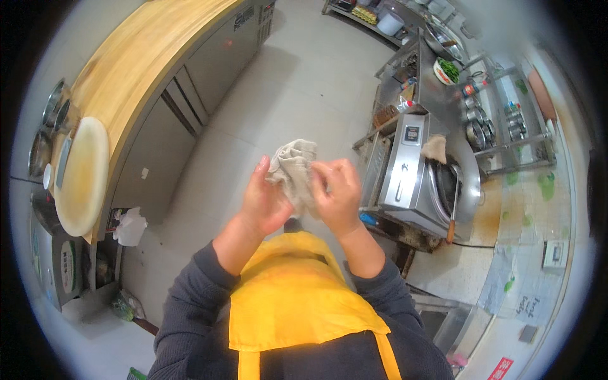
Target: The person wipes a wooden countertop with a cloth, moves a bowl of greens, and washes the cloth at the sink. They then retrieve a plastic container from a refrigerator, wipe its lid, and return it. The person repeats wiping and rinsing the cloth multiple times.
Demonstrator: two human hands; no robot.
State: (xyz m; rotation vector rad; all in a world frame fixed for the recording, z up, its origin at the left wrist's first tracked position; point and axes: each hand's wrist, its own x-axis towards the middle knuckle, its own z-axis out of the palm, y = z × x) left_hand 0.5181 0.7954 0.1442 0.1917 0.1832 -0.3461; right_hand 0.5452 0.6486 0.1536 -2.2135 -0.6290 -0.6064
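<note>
A crumpled beige-grey cloth (295,164) is between my two hands, in front of my body and above the tiled floor. My left hand (263,202) holds it from the left side, palm turned inward and thumb pointing up; the cloth hides some of its fingers. On the other side, my right hand (337,192) has curled fingers gripping the cloth's right part, slightly blurred. Below the hands is the yellow apron (304,304) I wear over dark sleeves.
Left, a wood-topped steel counter (156,42) carries a round chopping board (88,175), a cleaver (63,159) and metal bowls (54,104). On the right are a steel stove (403,161) with a second cloth (434,148), a wok (468,185) and a bowl of green vegetables (447,71).
</note>
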